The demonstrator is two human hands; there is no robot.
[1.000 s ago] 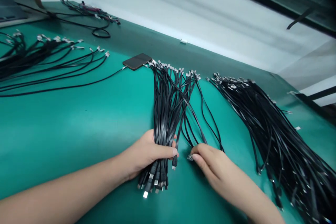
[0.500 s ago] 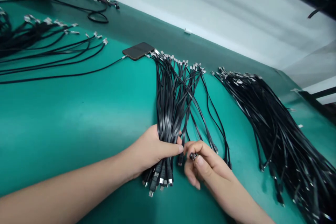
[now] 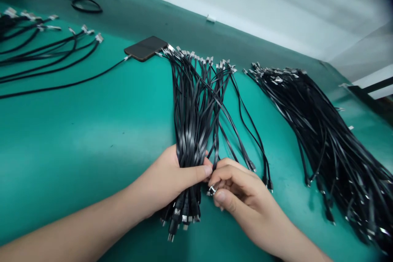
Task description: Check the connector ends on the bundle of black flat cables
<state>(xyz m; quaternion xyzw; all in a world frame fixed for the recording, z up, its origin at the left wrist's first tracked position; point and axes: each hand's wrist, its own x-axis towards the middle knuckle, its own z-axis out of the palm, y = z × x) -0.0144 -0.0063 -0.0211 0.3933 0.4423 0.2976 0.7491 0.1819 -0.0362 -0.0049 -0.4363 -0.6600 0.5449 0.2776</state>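
My left hand (image 3: 172, 180) is wrapped round a bundle of flat black USB cables (image 3: 188, 127), thumb across the front. Their small metal plugs (image 3: 181, 217) hang out below the fist, and the other ends fan out on the green table. Close beside the left thumb, my right hand (image 3: 238, 192) pinches a cable plug (image 3: 211, 189) with a shiny metal tip between thumb and fingers. Part of that cable is hidden by the fingers. A few loose cables (image 3: 227, 114) lie just right of the bundle.
A dark phone (image 3: 145, 48) lies beyond the bundle with a cable at its left edge. More black cables (image 3: 325, 131) are heaped on the right, others (image 3: 46, 71) on the left. A white wall (image 3: 245, 4) stands behind the green tabletop (image 3: 92, 143).
My right hand has turned and come closer to my left thumb, and the metal tip of the plug in it now shows. The view has shifted a little; the left hand keeps its hold.
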